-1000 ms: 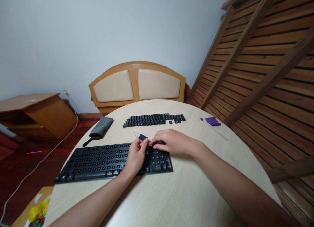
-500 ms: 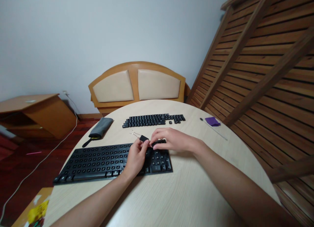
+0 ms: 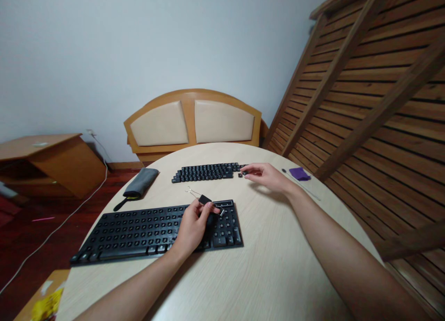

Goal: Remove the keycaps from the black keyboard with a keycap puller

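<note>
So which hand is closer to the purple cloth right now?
Right. The right hand is at the loose keycaps, just left of the purple cloth. The left hand rests on the keyboard, holding a keycap puller, much farther away.

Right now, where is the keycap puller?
Head view, table centre: the keycap puller is in the left hand, over the keyboard's right end, wire loops toward the keycaps.

You have a round pale-wood table (image 3: pixel 264 265). Under your left hand (image 3: pixel 193 228) lies the black keyboard (image 3: pixel 139 230); at your right hand's (image 3: pixel 266 176) fingertips sit rows of loose keycaps (image 3: pixel 205 172). Just beyond that hand lie a purple cloth (image 3: pixel 299 173) and thin stick (image 3: pixel 306 189); far left of both hands, a grey pouch (image 3: pixel 141 184).
</note>
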A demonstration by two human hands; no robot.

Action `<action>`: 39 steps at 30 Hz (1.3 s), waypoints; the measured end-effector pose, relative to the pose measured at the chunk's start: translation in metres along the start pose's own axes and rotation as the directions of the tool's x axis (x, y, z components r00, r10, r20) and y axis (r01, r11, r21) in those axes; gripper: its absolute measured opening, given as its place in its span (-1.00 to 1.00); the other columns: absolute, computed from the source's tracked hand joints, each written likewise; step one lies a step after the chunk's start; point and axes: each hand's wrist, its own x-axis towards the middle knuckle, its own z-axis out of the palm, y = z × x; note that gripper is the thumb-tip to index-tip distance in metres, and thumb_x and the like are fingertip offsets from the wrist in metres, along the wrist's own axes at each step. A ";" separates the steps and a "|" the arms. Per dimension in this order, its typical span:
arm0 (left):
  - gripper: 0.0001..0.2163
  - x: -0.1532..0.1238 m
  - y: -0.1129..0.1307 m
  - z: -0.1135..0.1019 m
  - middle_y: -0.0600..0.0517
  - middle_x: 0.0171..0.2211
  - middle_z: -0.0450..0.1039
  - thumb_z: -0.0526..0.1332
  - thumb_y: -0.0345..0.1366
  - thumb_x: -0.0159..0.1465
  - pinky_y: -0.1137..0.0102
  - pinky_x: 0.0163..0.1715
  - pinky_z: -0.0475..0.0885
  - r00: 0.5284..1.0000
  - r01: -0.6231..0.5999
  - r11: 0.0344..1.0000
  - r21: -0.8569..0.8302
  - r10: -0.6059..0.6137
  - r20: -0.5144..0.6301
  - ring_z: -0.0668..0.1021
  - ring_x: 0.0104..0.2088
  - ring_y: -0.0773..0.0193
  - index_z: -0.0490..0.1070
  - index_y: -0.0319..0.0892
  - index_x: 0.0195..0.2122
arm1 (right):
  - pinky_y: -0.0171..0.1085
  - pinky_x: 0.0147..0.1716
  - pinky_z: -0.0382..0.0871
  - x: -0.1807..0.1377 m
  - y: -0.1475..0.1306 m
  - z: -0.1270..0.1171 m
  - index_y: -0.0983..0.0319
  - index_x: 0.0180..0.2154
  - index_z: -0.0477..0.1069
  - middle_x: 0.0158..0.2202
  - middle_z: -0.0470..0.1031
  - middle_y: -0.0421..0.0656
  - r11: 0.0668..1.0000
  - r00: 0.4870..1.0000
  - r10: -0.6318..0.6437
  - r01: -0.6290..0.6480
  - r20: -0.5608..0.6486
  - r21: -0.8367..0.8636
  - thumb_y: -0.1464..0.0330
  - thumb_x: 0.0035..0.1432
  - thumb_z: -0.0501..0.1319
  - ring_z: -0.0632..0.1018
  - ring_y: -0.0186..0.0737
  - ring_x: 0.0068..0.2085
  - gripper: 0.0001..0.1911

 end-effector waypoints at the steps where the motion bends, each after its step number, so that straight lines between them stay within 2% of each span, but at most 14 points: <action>1: -0.70 0.000 0.000 0.000 -0.06 -0.35 0.65 0.19 -0.03 0.29 0.34 -0.23 0.42 1.000 -0.001 1.000 0.003 0.001 -0.001 0.62 -0.31 0.15 0.44 -0.20 -0.28 | -0.12 -0.02 0.41 0.000 0.005 -0.002 0.30 -0.05 0.48 -0.09 0.57 -0.02 1.000 1.000 0.006 -0.006 -0.019 0.015 0.26 0.12 0.27 0.57 -0.19 -0.13 -0.63; 5: -0.71 0.000 -0.001 0.000 -0.05 -0.35 0.65 0.20 -0.03 0.29 0.35 -0.23 0.42 1.000 0.000 1.000 0.003 0.000 0.007 0.61 -0.31 0.16 0.44 -0.20 -0.29 | -0.13 -0.04 0.42 0.000 0.026 -0.009 0.28 -0.12 0.42 -0.16 0.58 -0.02 0.999 0.986 0.025 -0.017 -0.162 0.049 0.30 0.09 0.28 0.58 -0.18 -0.15 -0.69; 8: -0.70 0.000 0.000 0.000 -0.05 -0.35 0.65 0.20 -0.03 0.28 0.35 -0.24 0.41 1.000 0.007 1.000 -0.002 -0.007 0.010 0.61 -0.32 0.16 0.44 -0.20 -0.29 | -0.17 -0.10 0.42 0.000 0.042 -0.012 0.28 -0.12 0.38 -0.19 0.58 -0.02 0.998 0.967 0.054 -0.058 -0.247 -0.008 0.33 0.12 0.25 0.58 -0.18 -0.17 -0.72; 11: -0.71 -0.001 0.001 -0.001 -0.05 -0.35 0.65 0.19 -0.05 0.29 0.35 -0.23 0.41 1.000 0.007 1.000 -0.001 -0.007 0.011 0.61 -0.31 0.16 0.43 -0.20 -0.29 | -0.21 -0.15 0.41 -0.002 0.054 -0.015 0.29 -0.12 0.42 -0.18 0.57 -0.02 0.985 0.950 0.041 -0.091 -0.310 -0.149 0.34 0.14 0.22 0.57 -0.17 -0.16 -0.74; 14: -0.73 -0.001 0.000 -0.001 -0.05 -0.35 0.65 0.19 -0.06 0.30 0.35 -0.22 0.41 1.000 0.003 1.000 0.001 -0.003 0.014 0.61 -0.30 0.16 0.42 -0.20 -0.28 | -0.24 -0.18 0.37 -0.005 0.063 -0.020 0.27 -0.15 0.49 -0.24 0.56 -0.08 0.930 0.933 -0.005 -0.128 -0.360 -0.346 0.33 0.12 0.24 0.54 -0.19 -0.23 -0.76; 17: -0.73 0.000 -0.001 -0.001 -0.05 -0.35 0.65 0.19 -0.07 0.30 0.34 -0.22 0.42 1.000 0.005 1.000 0.007 -0.005 0.014 0.61 -0.30 0.15 0.42 -0.20 -0.28 | -0.26 -0.23 0.35 -0.008 0.071 -0.023 0.25 -0.16 0.52 -0.29 0.54 -0.12 0.881 0.916 -0.020 -0.173 -0.400 -0.441 0.32 0.12 0.25 0.51 -0.21 -0.29 -0.76; 26: -0.72 -0.001 0.002 0.000 -0.06 -0.35 0.65 0.19 -0.05 0.29 0.33 -0.21 0.42 1.000 0.010 1.000 0.010 -0.010 0.017 0.62 -0.29 0.13 0.43 -0.21 -0.30 | -0.34 -0.33 0.34 -0.009 0.094 -0.015 0.18 -0.18 0.51 -0.33 0.58 -0.18 0.820 0.912 0.038 -0.261 -0.408 -0.509 0.39 0.10 0.25 0.54 -0.26 -0.34 -0.80; 39: -0.74 -0.001 -0.001 -0.002 -0.04 -0.34 0.65 0.17 -0.08 0.32 0.34 -0.19 0.41 1.000 -0.002 0.999 0.032 0.001 0.031 0.62 -0.29 0.16 0.41 -0.20 -0.27 | -0.30 -0.34 0.34 -0.006 0.094 -0.011 0.13 -0.15 0.55 -0.25 0.61 -0.17 0.793 0.907 0.023 -0.273 -0.421 -0.545 0.38 0.14 0.22 0.57 -0.21 -0.29 -0.77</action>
